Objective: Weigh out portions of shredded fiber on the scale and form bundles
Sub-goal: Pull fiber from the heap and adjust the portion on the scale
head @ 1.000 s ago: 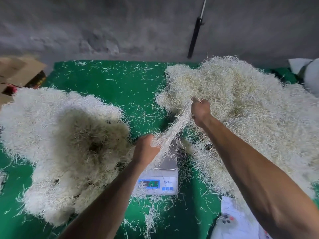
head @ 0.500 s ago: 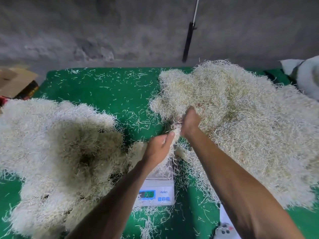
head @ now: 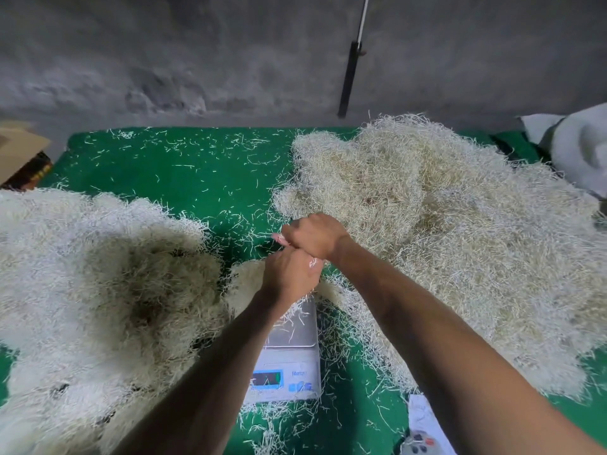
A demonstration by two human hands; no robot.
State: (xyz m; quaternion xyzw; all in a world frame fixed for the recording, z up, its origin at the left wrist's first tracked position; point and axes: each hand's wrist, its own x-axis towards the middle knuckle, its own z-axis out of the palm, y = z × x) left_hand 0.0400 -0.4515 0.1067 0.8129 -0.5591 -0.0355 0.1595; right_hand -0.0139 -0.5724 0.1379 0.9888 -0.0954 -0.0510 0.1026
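In the head view, both hands are meeting at the centre of the frame, just above the far end of the scale (head: 289, 349). The left hand (head: 290, 277) is clenching its grip round a small twist of shredded fiber (head: 313, 262), and the right hand (head: 313, 239), stacked just beyond it, is also curling round the strand; little of the portion is showing between them.

The risk, as I judge it, is loose strands slipping out of the two fists and dropping onto the scale pan, where stray shreds are already lying, so the next reading could be off. A slack twist could also be letting the bundle spring apart.

The big loose pile (head: 443, 224) is filling the right of the frame, its edge reaching just beside the scale. The pile at the left (head: 98, 284) is crowding the scale from the other side, so the green table (head: 197, 172) is leaving little bare room beside the pan. A paper sheet (head: 423, 418) is lying at the lower right and a cardboard box (head: 19, 152) is sitting at the upper left.
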